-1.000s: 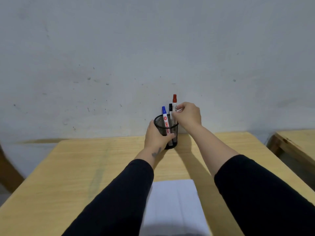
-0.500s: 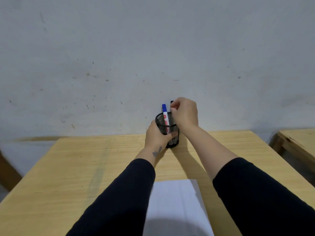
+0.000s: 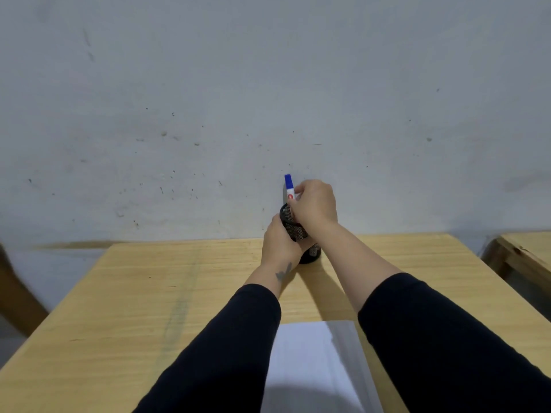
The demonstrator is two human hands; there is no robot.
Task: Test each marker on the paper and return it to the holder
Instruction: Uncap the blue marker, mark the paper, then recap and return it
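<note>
Left hand (image 3: 280,245) wraps the mesh holder (image 3: 293,226) at frame centre, far edge of the table (image 3: 149,293). Right hand (image 3: 314,204) pinches the blue marker (image 3: 289,187), axis upright, directly above the holder. Paper (image 3: 310,362) lies below, near the bottom edge.

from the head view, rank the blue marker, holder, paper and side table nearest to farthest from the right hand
1. Blue marker: pinched in the right hand.
2. Holder: just below, gripped by the left hand.
3. Paper: near edge.
4. Side table: far right.
</note>
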